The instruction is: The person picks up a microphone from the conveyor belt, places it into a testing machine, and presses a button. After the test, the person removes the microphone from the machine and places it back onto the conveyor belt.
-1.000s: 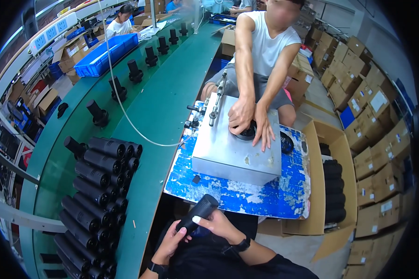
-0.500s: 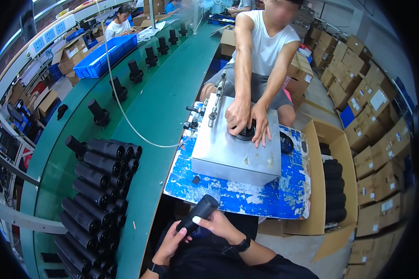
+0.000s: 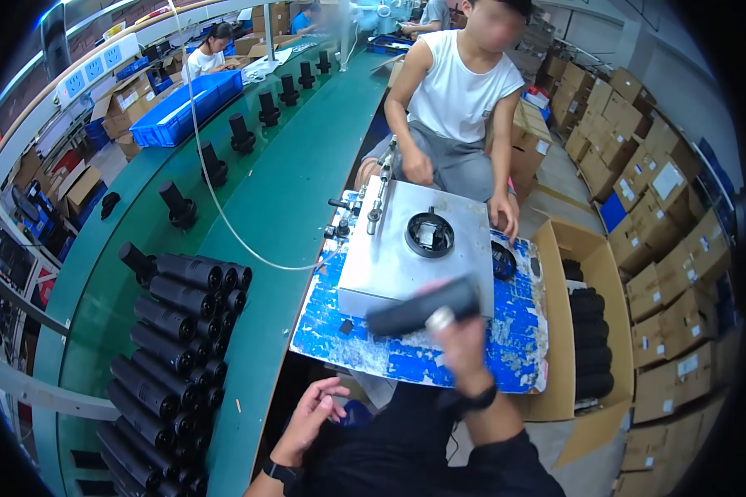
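Now your right hand [image 3: 464, 344] has lifted the black tube [image 3: 423, 308] up and forward over the near edge of the grey metal box [image 3: 414, 248]; half a second ago both hands cradled it low, close to your body. Your left hand [image 3: 311, 414] has let go and hangs empty and loosely spread below the blue paint-chipped pad [image 3: 514, 348], so the tube now rides in one hand alone, fingers wrapped round its right-hand end near a pale metal tip. That reads as a hand-over from inspection to placement, though the motion blur leaves the grip detail soft. The tube lies nearly level, its long axis running left to right across your view and tilted slightly up toward the right, the dark end pointing left toward the green bench [image 3: 282, 174]. The co-worker across from you has also pulled both hands off the round black socket [image 3: 429, 235] in the box top, leaving it uncovered; one hand [image 3: 417, 170] now rests by the upright lever [image 3: 380, 186], the other [image 3: 503, 217] at the box's far right edge. More black tubes lie stacked [image 3: 174, 348] on the bench to your left, and others fill the cardboard carton [image 3: 555, 331] on your right.
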`<state>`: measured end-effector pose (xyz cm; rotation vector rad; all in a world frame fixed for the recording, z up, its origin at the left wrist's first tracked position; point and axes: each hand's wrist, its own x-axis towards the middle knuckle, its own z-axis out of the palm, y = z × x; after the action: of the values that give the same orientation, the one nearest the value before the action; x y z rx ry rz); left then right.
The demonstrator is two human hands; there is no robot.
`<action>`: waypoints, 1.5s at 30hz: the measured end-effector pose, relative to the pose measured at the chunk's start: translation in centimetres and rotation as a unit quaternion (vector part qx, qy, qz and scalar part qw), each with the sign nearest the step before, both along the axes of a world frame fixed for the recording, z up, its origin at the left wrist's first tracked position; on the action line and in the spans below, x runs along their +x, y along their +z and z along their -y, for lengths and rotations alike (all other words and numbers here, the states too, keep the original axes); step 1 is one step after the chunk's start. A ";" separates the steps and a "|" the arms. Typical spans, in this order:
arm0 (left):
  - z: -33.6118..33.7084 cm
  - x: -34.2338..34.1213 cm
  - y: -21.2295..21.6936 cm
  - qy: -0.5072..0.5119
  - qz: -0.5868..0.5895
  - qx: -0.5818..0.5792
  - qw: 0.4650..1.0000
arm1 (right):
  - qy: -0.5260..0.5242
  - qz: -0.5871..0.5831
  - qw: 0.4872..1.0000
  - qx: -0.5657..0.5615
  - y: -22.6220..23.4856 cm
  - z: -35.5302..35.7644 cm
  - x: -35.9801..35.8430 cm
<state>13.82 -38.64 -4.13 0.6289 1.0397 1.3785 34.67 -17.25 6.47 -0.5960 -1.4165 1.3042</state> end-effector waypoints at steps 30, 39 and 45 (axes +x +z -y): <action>-6.7 -3.2 4.5 0.051 -0.083 0.068 0.993 | -0.298 0.429 0.836 0.171 3.5 -17.0 -3.1; -18.4 -5.0 9.3 0.062 -0.229 0.203 0.950 | -0.159 0.359 0.905 0.161 2.5 -18.6 -0.2; -24.9 -6.0 11.4 0.060 -0.505 0.202 0.837 | -0.226 0.427 0.853 0.197 2.6 -17.5 -1.6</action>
<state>7.83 -13.73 7.30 1.7558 1.6276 1.3748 33.03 0.30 9.02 -1.2197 -2.0113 0.3137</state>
